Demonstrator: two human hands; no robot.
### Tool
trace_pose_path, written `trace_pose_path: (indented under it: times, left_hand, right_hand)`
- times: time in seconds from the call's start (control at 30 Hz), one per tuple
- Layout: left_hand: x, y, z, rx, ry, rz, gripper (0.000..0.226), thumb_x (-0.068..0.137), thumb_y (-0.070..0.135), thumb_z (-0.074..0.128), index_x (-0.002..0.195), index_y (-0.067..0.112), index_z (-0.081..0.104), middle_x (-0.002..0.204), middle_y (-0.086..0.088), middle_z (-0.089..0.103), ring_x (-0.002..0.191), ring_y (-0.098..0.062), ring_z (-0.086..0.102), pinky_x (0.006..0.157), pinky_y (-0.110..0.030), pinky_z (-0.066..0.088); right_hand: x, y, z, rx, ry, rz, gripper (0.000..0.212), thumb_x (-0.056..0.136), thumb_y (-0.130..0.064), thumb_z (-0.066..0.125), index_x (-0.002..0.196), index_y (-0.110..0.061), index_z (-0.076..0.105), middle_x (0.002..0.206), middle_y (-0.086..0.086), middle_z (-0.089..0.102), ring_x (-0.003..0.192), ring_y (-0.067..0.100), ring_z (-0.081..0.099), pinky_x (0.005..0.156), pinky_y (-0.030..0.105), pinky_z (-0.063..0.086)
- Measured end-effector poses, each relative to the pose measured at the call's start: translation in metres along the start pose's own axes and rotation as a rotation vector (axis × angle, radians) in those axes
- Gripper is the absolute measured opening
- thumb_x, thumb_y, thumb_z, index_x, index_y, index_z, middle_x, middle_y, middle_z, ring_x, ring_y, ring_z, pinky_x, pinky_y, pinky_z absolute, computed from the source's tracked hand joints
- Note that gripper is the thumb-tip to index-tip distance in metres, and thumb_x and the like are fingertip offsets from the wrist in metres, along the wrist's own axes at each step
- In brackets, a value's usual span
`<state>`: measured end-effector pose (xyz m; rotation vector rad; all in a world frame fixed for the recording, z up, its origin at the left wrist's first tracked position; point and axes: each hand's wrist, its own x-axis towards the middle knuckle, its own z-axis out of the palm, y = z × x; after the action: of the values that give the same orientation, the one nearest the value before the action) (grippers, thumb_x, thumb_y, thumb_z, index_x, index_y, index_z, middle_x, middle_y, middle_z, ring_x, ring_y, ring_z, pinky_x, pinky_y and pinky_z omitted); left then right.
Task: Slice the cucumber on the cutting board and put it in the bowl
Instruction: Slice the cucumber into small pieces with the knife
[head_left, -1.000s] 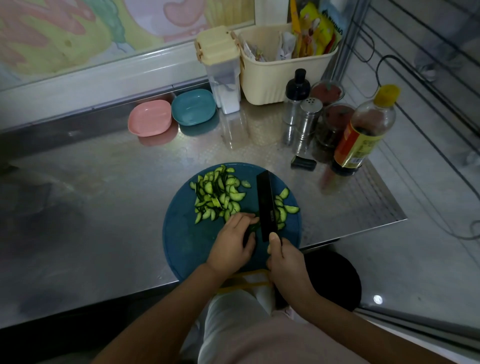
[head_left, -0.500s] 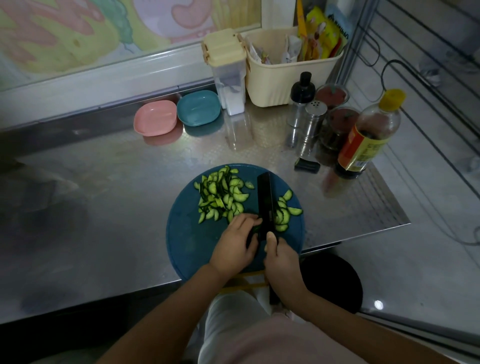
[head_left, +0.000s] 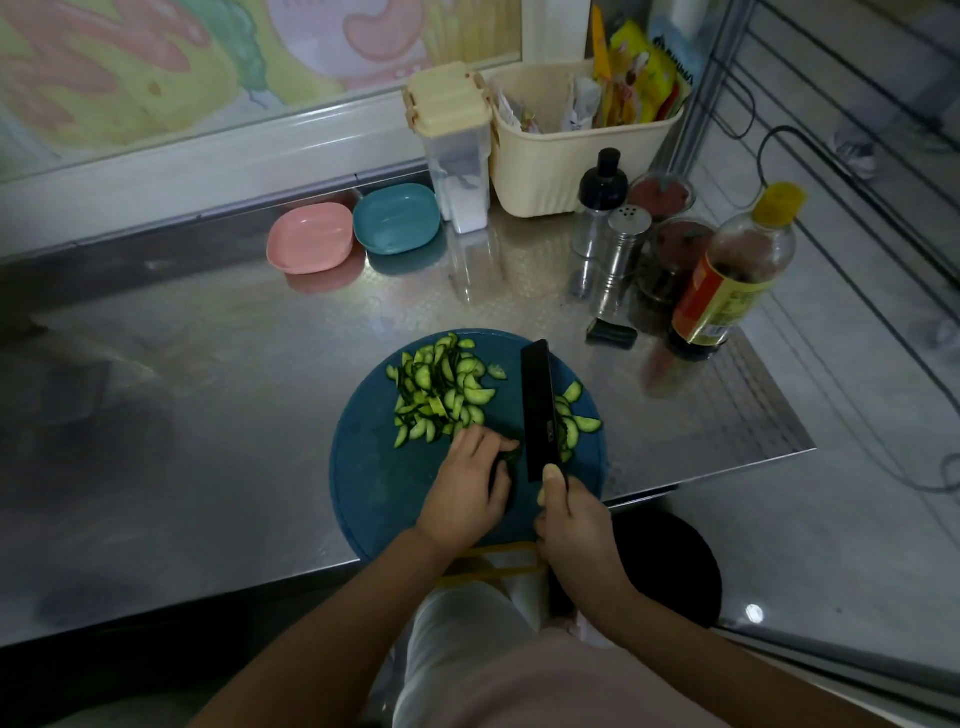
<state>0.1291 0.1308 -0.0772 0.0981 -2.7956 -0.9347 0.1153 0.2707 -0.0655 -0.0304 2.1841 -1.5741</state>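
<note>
A round blue cutting board (head_left: 363, 483) lies at the counter's front edge. A pile of half-moon cucumber slices (head_left: 441, 389) covers its far left part, and a few more slices (head_left: 579, 418) lie right of the blade. My left hand (head_left: 467, 488) curls over the last dark cucumber piece (head_left: 511, 457), mostly hidden under my fingers. My right hand (head_left: 571, 519) grips the handle of a black cleaver (head_left: 540, 410), thumb on the blade, edge just right of the piece. A pink bowl (head_left: 309, 244) and a teal bowl (head_left: 397, 218) sit at the back.
Back right stand a cream basket (head_left: 566, 156) of packets, a lidded container (head_left: 457, 150), shakers (head_left: 618, 244), spice jars (head_left: 670, 249) and a dark sauce bottle (head_left: 727, 280). A small black object (head_left: 610, 332) lies near the board. The steel counter (head_left: 182, 415) ends just right of the board.
The cleaver has shifted slightly between cuts at the cucumber piece; my left hand stays on the piece. The view has tilted a little.
</note>
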Motion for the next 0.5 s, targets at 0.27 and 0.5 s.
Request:
trace_pose_path:
  times: [0.27, 0.5]
  left_hand:
    - [-0.0012, 0.0022, -0.0003, 0.003, 0.003, 0.005, 0.029, 0.088, 0.016, 0.039, 0.105, 0.004, 0.059, 0.096, -0.009, 0.051, 0.091, -0.016, 0.043, 0.084, -0.021, 0.034]
    - [-0.0018, 0.0002, 0.0003, 0.005, -0.004, 0.007, 0.03, 0.089, 0.017, 0.04, 0.106, 0.005, 0.061, 0.095, -0.008, 0.052, 0.091, -0.015, 0.045, 0.082, -0.02, 0.037]
  right_hand:
    - [-0.0062, -0.0009, 0.0021, -0.007, -0.017, 0.005, 0.038, 0.1, -0.035, 0.034, 0.069, -0.015, 0.045, 0.052, 0.0, 0.039, 0.049, 0.017, 0.039, 0.056, 0.037, 0.035]
    - [-0.0086, -0.0028, 0.0049, -0.048, -0.014, 0.008, 0.038, 0.1, -0.035, 0.032, 0.07, -0.017, 0.044, 0.055, 0.001, 0.042, 0.05, 0.017, 0.042, 0.055, 0.036, 0.036]
